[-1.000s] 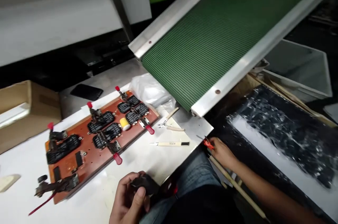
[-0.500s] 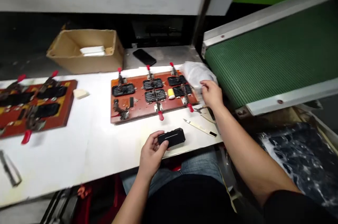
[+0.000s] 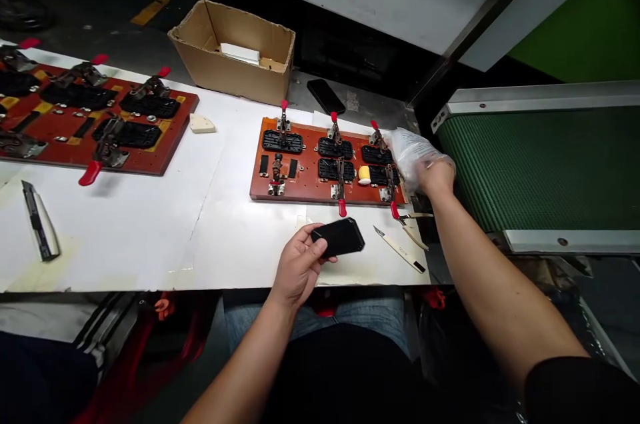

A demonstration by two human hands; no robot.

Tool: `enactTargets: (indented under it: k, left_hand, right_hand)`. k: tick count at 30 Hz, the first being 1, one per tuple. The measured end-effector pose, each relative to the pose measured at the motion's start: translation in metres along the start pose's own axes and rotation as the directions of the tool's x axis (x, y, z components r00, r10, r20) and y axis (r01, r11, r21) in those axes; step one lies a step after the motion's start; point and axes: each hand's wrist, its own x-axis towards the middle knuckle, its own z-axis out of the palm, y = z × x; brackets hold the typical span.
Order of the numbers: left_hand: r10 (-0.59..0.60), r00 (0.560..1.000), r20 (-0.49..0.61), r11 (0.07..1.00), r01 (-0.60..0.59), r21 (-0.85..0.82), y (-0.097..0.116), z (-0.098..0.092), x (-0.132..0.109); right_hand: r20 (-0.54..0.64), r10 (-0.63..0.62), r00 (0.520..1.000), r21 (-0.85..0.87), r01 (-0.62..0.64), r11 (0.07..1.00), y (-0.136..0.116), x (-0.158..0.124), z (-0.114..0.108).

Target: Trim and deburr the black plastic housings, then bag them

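My left hand [image 3: 301,263] grips a flat black rectangular plastic part [image 3: 341,237] above the table's front edge, thumb on top and fingers beneath. My right hand [image 3: 436,176] reaches into a clear plastic bag [image 3: 411,152] at the fixture's right end. Its fingers are hidden by the plastic. Left of the bag lies a reddish-brown fixture board [image 3: 313,193] with red-handled toggle clamps and several black parts set on it. A yellow-and-white cylinder [image 3: 364,175] stands on the board. Between my hands lie a craft knife [image 3: 400,249] and pliers [image 3: 415,232].
At the left is a second clamp board [image 3: 150,163], with a white block [image 3: 202,124] and a box cutter [image 3: 40,221] nearby. Behind stand a cardboard box [image 3: 240,81] and a phone [image 3: 326,96]. A green conveyor belt [image 3: 540,174] borders the right. Someone's dark-clothed leg shows lower left.
My right hand has moved from the bag's edge into its opening. The black part in my left hand now shows a smooth face instead of the slotted one. The view has shifted.
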Motion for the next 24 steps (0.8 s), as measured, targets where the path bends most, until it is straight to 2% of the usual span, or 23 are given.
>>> enactTargets:
  k: [4,8,11,15,24]
  left_hand:
    - [0.061,0.996,0.066,0.975,-0.045,-0.218,0.023,0.024,-0.015]
    - [0.082,0.974,0.212,0.956,-0.016,-0.294,0.036,0.049,-0.030]
    - [0.094,0.960,0.265,0.951,-0.008,-0.308,0.036,0.061,-0.037]
    - [0.086,0.954,0.286,0.949,0.009,-0.315,0.030,0.074,-0.043]
    - [0.068,0.968,0.242,0.969,-0.006,-0.248,0.020,0.092,-0.053]
  right_hand:
    - [-0.048,0.164,0.985,-0.062,-0.167,0.984,0.001,-0.013,0.003]
    - [-0.052,0.176,0.983,-0.055,-0.178,0.982,-0.005,-0.018,0.003]
    - [-0.040,0.163,0.986,-0.042,-0.165,0.985,-0.010,-0.022,0.000]
    - [-0.043,0.188,0.981,-0.027,-0.189,0.982,-0.014,-0.030,-0.004]
    - [-0.078,0.232,0.970,0.054,-0.228,0.972,-0.018,-0.046,-0.013]
